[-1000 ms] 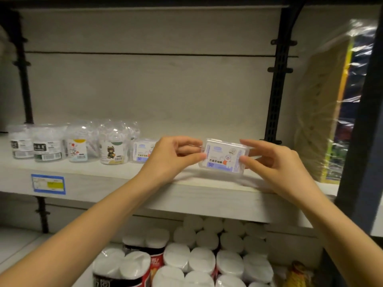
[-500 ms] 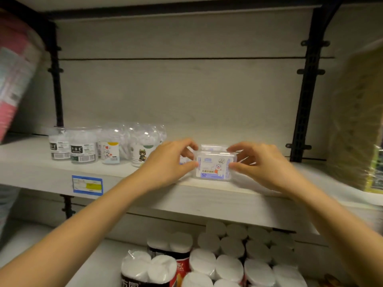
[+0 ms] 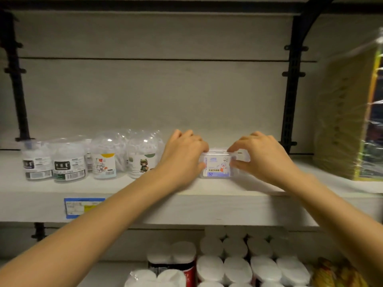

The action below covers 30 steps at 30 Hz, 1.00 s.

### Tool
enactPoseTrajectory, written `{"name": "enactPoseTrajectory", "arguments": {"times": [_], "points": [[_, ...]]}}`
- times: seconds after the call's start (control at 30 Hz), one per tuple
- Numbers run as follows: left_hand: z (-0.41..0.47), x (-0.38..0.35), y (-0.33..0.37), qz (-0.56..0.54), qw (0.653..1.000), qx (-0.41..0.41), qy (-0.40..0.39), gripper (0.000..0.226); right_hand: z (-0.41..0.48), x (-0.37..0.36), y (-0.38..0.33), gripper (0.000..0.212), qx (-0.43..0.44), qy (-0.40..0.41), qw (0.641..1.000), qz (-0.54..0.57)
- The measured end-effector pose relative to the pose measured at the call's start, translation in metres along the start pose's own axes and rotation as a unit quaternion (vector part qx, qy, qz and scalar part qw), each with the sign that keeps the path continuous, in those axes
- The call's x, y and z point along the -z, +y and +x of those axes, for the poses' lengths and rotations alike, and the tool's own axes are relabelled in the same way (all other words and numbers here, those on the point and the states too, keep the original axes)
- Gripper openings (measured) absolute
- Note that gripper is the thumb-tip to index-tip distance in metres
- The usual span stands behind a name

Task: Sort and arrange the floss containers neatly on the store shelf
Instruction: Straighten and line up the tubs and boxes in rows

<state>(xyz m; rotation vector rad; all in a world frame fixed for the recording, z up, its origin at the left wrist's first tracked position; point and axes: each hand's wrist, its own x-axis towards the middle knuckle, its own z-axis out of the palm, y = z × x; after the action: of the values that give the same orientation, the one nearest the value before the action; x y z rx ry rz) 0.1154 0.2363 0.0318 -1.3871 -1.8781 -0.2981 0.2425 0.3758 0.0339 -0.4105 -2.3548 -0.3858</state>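
Both my bare forearms reach forward; my left hand [image 3: 182,156] and right hand [image 3: 263,156] curl inward, fingertips [image 3: 233,149] pinching toward each other, palms down.

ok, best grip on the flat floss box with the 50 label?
Pinch the floss box across its two short ends, coming from the front. It stands on its long edge, label forward, ends exposed; left hand and right hand already flank them.
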Motion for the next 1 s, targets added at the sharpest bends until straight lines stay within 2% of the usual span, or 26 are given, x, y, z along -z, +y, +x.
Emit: {"name": "enactPoseTrajectory", "arguments": {"times": [0.27,0.37,0.43,0.5,0.6,0.67,0.7,0.77,0.87,0.93,1.0], "points": [[0.015,-0.009,0.002,0.022,0.999,0.025,-0.025,0.026,0.011,-0.011,0.003,0.031,-0.019,-0.031,0.999,-0.01],[0.019,-0.006,0.006,0.017,0.999,0.042,-0.02,0.029,0.008,-0.005,0.013,0.034,-0.043,-0.035,0.997,0.059],[0.023,0.0,0.014,-0.069,0.995,0.07,0.014,0.029,0.003,0.008,0.029,0.034,-0.1,0.011,0.981,0.163],[0.031,0.008,0.028,-0.223,0.968,0.112,0.034,0.023,-0.002,0.021,0.051,0.031,-0.169,0.045,0.958,0.226],[0.046,0.01,0.053,-0.378,0.91,0.162,-0.046,0.021,-0.009,0.027,0.085,0.03,-0.254,-0.008,0.931,0.262],[0.055,0.005,0.069,-0.43,0.878,0.191,-0.093,0.019,-0.014,0.023,0.099,0.031,-0.285,-0.061,0.911,0.291],[0.06,0.0,0.074,-0.423,0.88,0.192,-0.101,0.015,-0.015,0.021,0.103,0.033,-0.295,-0.088,0.9,0.309],[0.071,-0.012,0.082,-0.339,0.917,0.182,-0.104,0.011,-0.015,0.016,0.105,0.039,-0.294,-0.141,0.892,0.314],[0.08,-0.017,0.092,-0.13,0.968,0.191,-0.1,0.029,-0.008,0.011,0.099,0.045,-0.247,-0.185,0.916,0.257],[0.082,-0.018,0.097,-0.037,0.975,0.187,-0.113,0.033,-0.003,0.009,0.097,0.048,-0.232,-0.187,0.93,0.217],[0.084,-0.021,0.099,-0.008,0.974,0.183,-0.134,0.033,-0.003,0.009,0.098,0.046,-0.23,-0.206,0.929,0.203]]}}
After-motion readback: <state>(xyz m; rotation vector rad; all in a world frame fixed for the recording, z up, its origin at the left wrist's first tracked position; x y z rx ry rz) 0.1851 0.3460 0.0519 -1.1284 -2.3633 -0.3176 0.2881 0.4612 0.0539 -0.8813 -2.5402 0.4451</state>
